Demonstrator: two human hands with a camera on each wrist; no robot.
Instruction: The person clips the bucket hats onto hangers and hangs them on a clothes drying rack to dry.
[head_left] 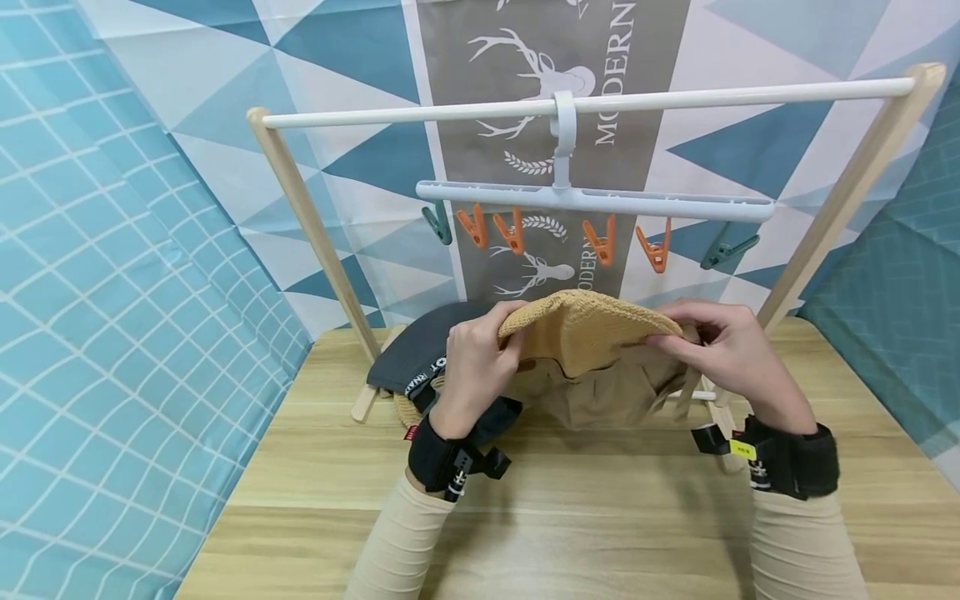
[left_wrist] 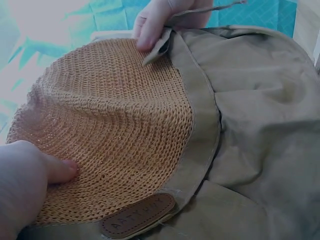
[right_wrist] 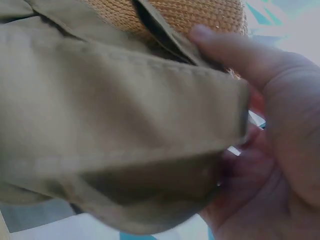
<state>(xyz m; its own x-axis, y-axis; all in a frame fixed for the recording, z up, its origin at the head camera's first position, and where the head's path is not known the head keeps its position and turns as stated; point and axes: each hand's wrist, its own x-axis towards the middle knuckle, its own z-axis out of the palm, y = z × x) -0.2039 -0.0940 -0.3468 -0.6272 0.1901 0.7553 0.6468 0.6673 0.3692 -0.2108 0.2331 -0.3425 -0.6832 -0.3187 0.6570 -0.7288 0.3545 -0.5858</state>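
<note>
Both hands hold a sun hat [head_left: 581, 333] up over the table, its yellow-tan woven crown on top and a khaki cloth brim [left_wrist: 260, 115] hanging below. My left hand [head_left: 480, 358] grips the left side of the crown, with the thumb [left_wrist: 60, 170] lying on the weave. On the other side, my right hand [head_left: 723, 342] pinches the crown's edge together with a khaki strap [right_wrist: 167, 32]. A brown leather label [left_wrist: 140, 215] sits on the band in the left wrist view. Behind my left hand lies a dark cap [head_left: 420, 346] with white lettering, partly hidden.
A wooden rack with a white bar [head_left: 480, 110] stands on the table [head_left: 570, 517] behind the hat. From the bar hangs a pale blue hanger [head_left: 600, 200] carrying several orange clips [head_left: 600, 240] and green clips [head_left: 727, 250]. Patterned cloth covers the back.
</note>
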